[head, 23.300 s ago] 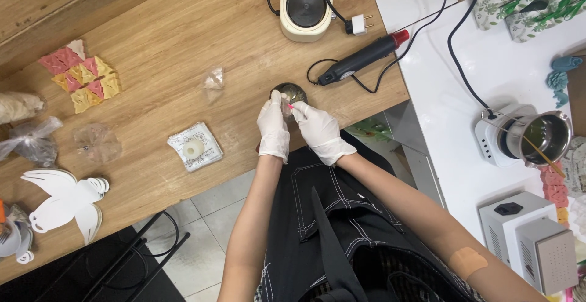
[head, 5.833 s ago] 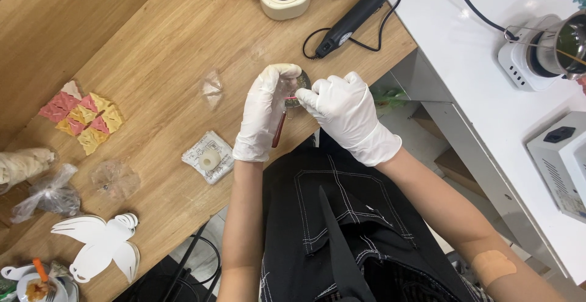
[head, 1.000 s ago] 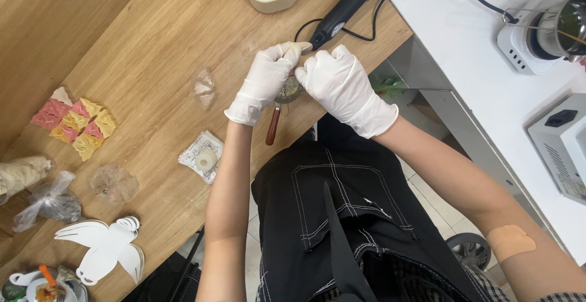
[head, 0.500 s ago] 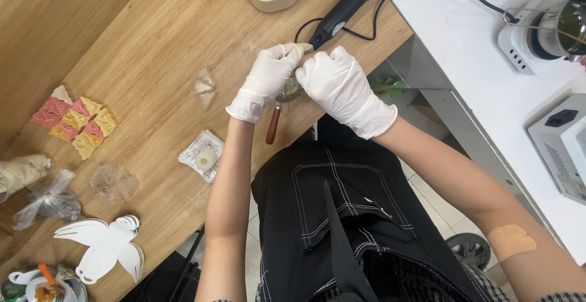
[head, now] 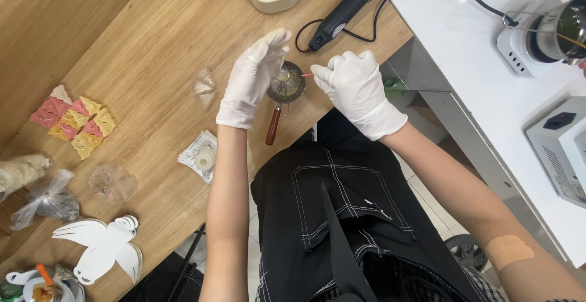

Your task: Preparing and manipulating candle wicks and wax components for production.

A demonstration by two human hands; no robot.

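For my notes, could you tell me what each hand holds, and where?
Left hand steadies the small spoon at its bowl rim; right hand pinches a thin red-tipped stick by its end.

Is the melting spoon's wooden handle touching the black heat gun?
Apart. The head view shows bare wooden table between the spoon's wooden handle and the black heat gun.

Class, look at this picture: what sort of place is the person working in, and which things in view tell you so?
Probably a craft or hobby workshop. On the wooden worktable lie a black corded heat tool, white bird-shaped paper cutouts and pink and yellow folded paper pieces. Both gloved hands work over a small round metal spoon with a red handle.
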